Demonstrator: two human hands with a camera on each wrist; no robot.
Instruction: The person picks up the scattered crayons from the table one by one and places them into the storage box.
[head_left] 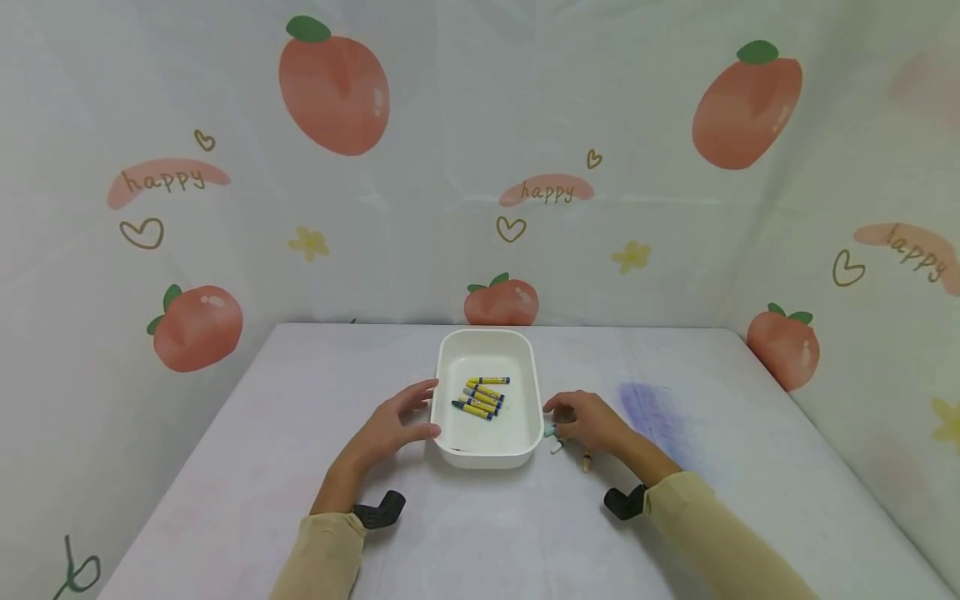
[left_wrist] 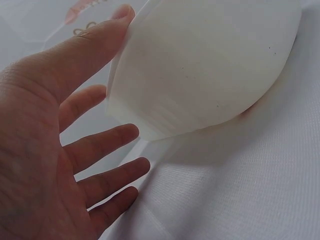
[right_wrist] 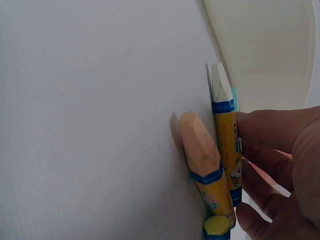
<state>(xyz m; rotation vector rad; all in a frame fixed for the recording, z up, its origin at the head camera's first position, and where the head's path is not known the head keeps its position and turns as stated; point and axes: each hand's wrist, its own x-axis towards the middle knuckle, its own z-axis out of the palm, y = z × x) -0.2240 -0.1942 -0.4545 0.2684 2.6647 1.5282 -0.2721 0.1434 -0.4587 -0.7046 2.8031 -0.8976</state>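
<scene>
A white rectangular tray (head_left: 487, 461) holds several yellow-wrapped crayons (head_left: 474, 410). My left hand (head_left: 390, 427) is at the tray's left side, fingers spread and thumb at the rim; in the left wrist view the thumb (left_wrist: 90, 47) touches it. Right of the tray my right hand (head_left: 588, 421) reaches over loose crayons, fingers bent. Among these the right wrist view shows a white crayon (right_wrist: 227, 130), a peach crayon (right_wrist: 202, 150), a yellow-tipped one (right_wrist: 217, 226) and a sliver of turquoise. The right fingertips are behind the white crayon, so their grip is hidden.
A white cloth covers the table (head_left: 420, 533), with a purple smudge (head_left: 652, 412) to the right. Behind and at the sides hangs a backdrop (head_left: 442, 125) printed with peaches. A black wrist mount (head_left: 380, 510) sits at each wrist.
</scene>
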